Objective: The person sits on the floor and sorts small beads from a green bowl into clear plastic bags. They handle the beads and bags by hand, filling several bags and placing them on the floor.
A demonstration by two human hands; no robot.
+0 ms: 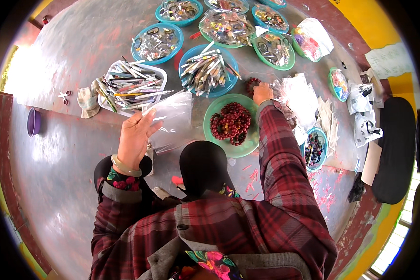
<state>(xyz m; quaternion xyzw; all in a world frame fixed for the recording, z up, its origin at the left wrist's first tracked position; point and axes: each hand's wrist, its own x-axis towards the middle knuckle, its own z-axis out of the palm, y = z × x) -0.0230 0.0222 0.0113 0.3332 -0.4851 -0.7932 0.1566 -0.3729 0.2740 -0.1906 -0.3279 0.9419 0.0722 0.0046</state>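
Note:
My left hand (136, 133) pinches a clear plastic bag (171, 122) by its edge, other fingers spread. The bag hangs flat and looks empty. My right hand (263, 93) reaches forward, fingers curled, against a dark red bead bracelet (252, 85); its fingertips are partly hidden, but it seems to grip the bracelet's edge. Between my arms stands a pale green bowl (214, 142) with a heap of dark red bead bracelets (231, 123). White plastic bags (296, 100) lie loosely piled just right of my right hand.
Beyond my hands are a blue bowl of pens (207, 70), a white basket of pens (161, 74), and several bowls of bagged trinkets (157, 44). A blue basket of dark small items (315, 149) sits right. Scissors (65, 97) and a purple bowl (33, 122) lie left.

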